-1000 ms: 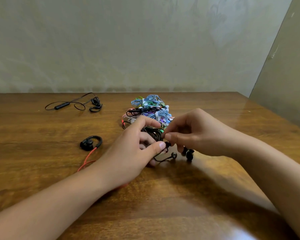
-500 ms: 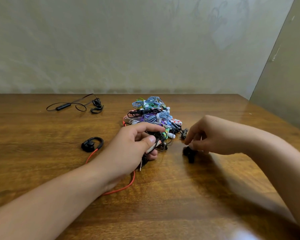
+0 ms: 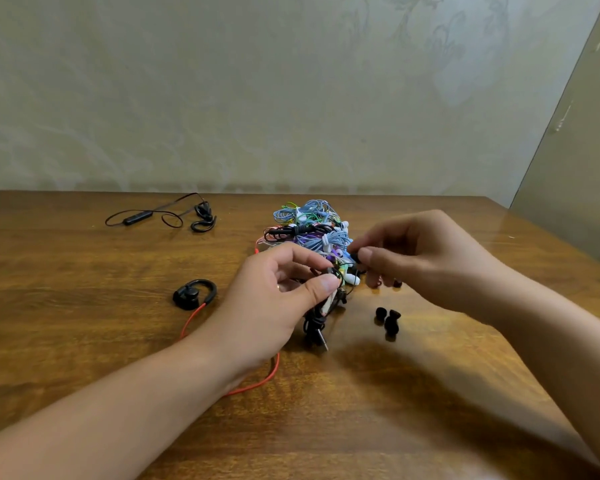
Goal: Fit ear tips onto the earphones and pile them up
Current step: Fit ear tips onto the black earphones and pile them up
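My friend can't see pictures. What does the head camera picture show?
Over a wooden table, the left hand grips a bundled black earphone while the right hand pinches a black ear tip. Behind lies a colourful earphone pile.

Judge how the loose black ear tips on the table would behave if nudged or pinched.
The loose black ear tips look small and rounded, so they would probably roll or scatter on the glossy table. They are likely very light and soft, needing a fingertip pinch like the right hand uses.

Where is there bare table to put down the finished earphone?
Free: the table near you between both forearms, and the right side past the loose ear tips. Crowded: around the earphone pile and the red-cabled earphone.
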